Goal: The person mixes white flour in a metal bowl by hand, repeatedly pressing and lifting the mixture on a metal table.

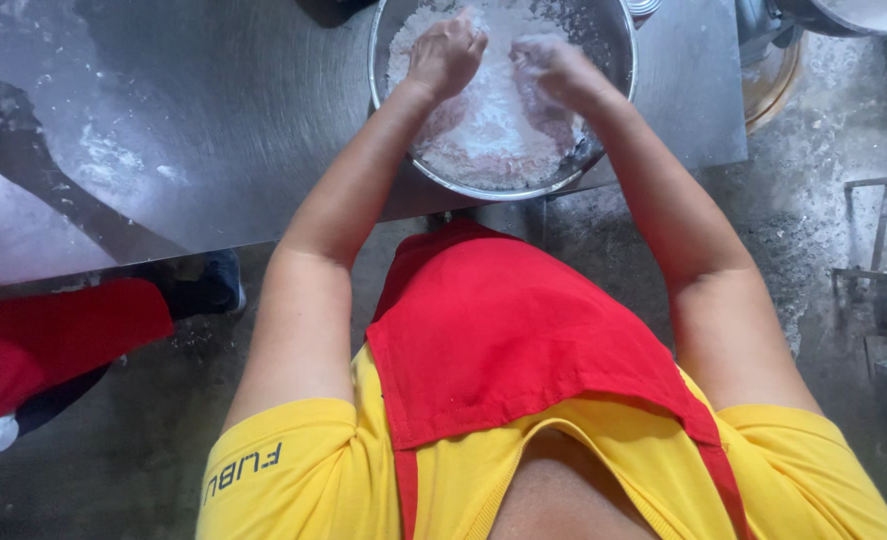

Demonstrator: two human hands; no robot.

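A flour-dusted steel table (213, 130) carries a round metal bowl (603, 150) of flour.

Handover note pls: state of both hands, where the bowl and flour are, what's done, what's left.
Left hand: loosely closed in the flour, dusted white.
Right hand: also in the flour, fingers coated; grip unclear.
Bowl: metal, on the steel table at its near edge, overhanging slightly.
Done: the white mass looks crumbly and loose, with powder up the bowl wall; some is spilled on the table.
Left: it is not yet one smooth lump, so probably more working by hand.
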